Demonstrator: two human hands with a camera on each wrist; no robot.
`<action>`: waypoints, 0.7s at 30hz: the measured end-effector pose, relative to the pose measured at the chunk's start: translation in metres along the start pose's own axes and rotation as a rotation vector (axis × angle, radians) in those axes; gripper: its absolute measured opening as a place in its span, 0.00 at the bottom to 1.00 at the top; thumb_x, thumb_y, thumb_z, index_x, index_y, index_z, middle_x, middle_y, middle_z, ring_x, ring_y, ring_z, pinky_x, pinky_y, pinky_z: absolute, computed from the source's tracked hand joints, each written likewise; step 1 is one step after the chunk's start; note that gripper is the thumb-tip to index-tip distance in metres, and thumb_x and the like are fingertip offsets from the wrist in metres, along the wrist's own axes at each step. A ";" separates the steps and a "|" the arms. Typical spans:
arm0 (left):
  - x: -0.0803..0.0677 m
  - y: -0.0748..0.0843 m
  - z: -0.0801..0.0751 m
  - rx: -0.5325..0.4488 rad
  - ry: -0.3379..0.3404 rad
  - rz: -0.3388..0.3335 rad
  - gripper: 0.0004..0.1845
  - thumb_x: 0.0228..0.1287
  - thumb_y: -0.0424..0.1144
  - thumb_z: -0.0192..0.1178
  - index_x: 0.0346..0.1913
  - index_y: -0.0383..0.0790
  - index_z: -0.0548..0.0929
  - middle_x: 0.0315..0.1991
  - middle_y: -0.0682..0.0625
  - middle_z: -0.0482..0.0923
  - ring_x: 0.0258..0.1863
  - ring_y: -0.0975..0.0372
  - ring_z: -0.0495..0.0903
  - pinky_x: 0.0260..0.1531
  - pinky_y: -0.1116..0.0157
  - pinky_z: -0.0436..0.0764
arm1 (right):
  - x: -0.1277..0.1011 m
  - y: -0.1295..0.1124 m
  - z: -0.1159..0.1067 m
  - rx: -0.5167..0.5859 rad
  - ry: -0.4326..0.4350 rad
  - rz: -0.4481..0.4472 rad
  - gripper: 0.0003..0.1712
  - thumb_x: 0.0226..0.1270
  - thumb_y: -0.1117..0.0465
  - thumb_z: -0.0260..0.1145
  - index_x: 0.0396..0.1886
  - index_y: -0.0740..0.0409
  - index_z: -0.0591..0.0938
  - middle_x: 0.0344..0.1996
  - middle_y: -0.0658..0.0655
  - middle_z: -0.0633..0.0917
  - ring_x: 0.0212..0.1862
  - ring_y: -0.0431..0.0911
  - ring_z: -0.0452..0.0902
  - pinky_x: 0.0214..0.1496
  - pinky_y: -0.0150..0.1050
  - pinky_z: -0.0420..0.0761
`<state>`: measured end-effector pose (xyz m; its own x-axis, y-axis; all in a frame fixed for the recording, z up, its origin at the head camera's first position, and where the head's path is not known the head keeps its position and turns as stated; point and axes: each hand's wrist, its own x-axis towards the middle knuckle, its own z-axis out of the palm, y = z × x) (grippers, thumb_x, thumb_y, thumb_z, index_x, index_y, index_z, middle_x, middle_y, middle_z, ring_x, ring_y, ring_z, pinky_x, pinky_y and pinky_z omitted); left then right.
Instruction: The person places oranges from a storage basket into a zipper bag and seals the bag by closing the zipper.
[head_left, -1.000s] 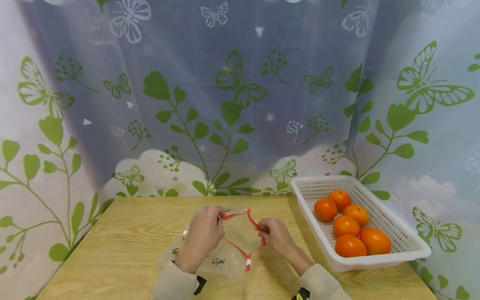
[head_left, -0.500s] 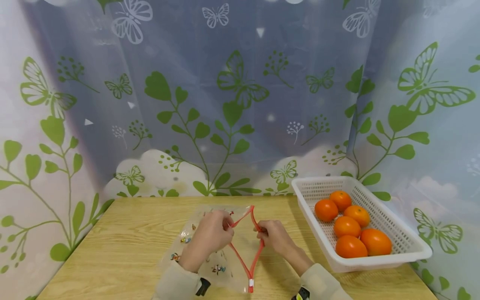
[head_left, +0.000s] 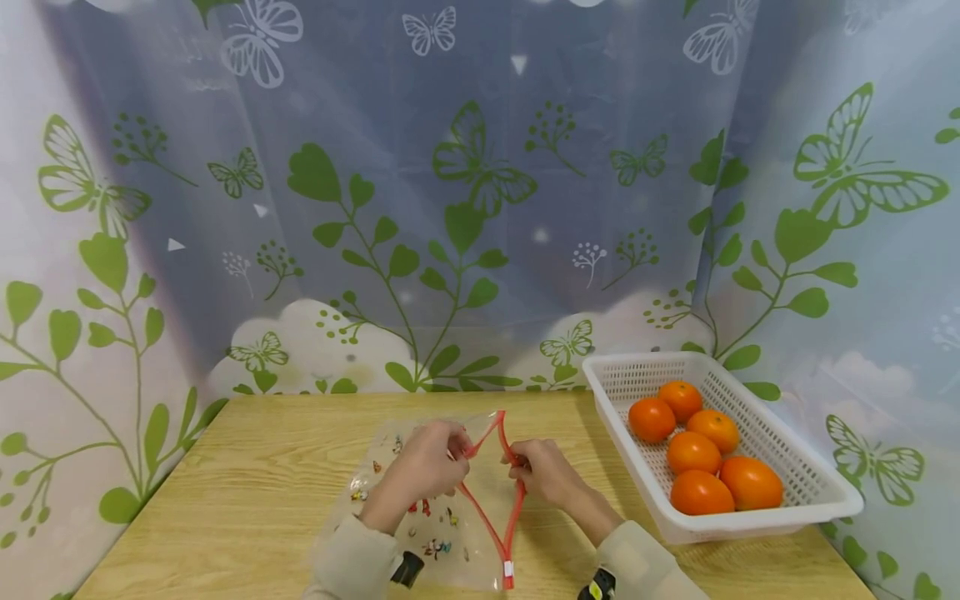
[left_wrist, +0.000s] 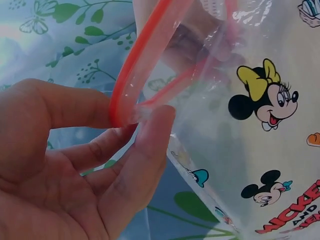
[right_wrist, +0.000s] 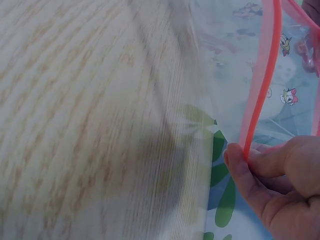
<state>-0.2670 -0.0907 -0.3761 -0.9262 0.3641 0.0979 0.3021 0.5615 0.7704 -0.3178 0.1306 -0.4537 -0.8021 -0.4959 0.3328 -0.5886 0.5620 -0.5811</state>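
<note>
A clear cartoon-printed zip bag (head_left: 442, 517) is held just above the tabletop (head_left: 247, 492), its red zip rim pinched on opposite sides by the left hand (head_left: 423, 467) and right hand (head_left: 547, 473).

The clear, glossy plastic zip bag (head_left: 442, 517) with printed cartoon figures has a smooth red plastic sealing strip (head_left: 513, 508) along its mouth. The pale wooden table (head_left: 247, 492) looks matt, with visible grain. The white perforated plastic basket (head_left: 787, 500) has a smooth finish, and the orange fruits (head_left: 701, 454) inside have shiny skins. The backdrop sheet (head_left: 480, 192) looks thin and printed.
</note>
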 end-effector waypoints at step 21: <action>0.008 -0.008 0.005 -0.104 -0.041 -0.008 0.08 0.62 0.19 0.59 0.38 0.34 0.80 0.36 0.42 0.79 0.27 0.60 0.80 0.26 0.64 0.87 | 0.000 -0.002 0.000 0.032 -0.027 0.006 0.06 0.66 0.80 0.64 0.33 0.72 0.85 0.35 0.70 0.90 0.28 0.46 0.85 0.24 0.24 0.78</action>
<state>-0.2753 -0.0884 -0.3849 -0.9178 0.3914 0.0671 0.2678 0.4852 0.8324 -0.3166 0.1296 -0.4524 -0.8022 -0.5109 0.3091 -0.5801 0.5440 -0.6063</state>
